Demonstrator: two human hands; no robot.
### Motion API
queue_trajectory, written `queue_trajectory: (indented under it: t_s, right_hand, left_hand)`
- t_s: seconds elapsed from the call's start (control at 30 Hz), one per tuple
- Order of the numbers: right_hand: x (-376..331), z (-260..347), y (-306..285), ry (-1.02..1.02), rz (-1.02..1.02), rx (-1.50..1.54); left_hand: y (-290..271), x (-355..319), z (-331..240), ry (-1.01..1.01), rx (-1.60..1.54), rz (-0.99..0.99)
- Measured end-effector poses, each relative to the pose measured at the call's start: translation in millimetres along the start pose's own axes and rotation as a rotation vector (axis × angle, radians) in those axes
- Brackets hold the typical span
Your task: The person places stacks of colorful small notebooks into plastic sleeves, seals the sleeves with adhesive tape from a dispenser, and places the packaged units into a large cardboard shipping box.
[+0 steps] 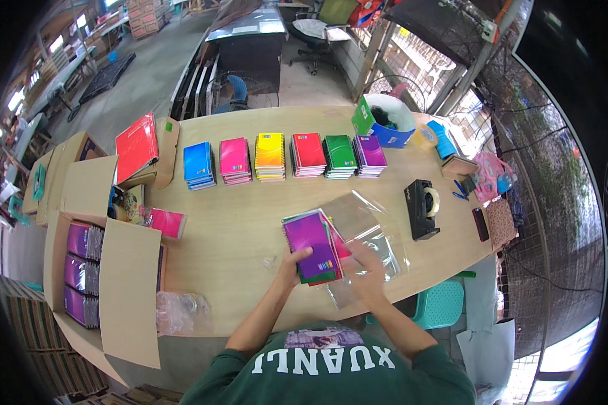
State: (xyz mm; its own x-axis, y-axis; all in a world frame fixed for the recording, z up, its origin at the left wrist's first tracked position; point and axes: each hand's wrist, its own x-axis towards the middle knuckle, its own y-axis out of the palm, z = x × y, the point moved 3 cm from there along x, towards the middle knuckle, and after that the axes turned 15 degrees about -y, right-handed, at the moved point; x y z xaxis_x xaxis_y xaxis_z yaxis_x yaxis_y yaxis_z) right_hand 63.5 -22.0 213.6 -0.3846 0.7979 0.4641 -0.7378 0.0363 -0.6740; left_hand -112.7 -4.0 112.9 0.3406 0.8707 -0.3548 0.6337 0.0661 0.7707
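In my left hand (291, 266) is a small fanned stack of spiral notebooks, gripped at its left edge with the thumb on the top cover. A purple notebook (313, 244) lies uppermost; green, red and pink covers peek out beneath it. At the stack's right edge is my right hand (369, 271), its fingers smeared by motion beside the pink notebook (341, 247). Whether it grips anything cannot be made out. Clear plastic bags (378, 226) lie flat under and beyond the right hand.
Across the table's far side stand notebook piles: blue (198, 162), pink (234, 156), yellow (270, 150), red (309, 150), green (339, 153) and purple (370, 152). A black tape dispenser (420, 212) is at right. An open carton (132, 290) of wrapped purple notebooks is at left.
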Motion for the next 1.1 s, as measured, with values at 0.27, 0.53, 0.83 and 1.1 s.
queue_trajectory:
  t_s: [0.27,0.53,0.83,1.1]
  right_hand:
    - [-79,-35,-43,0.884,0.391,1.371]
    - [-109,-116,-59,0.744,-0.333,1.415]
    - [-49,-234,-30,0.260,-0.033,0.901]
    - [1,-220,22,-0.030,0.024,0.976]
  left_hand:
    - [139,-87,-40,0.711,1.880,0.697]
    - [52,21,88,0.378,1.553,-0.613]
    - [38,86,53,0.206,1.815,-0.347]
    - [31,113,85,0.521,0.747,-0.336]
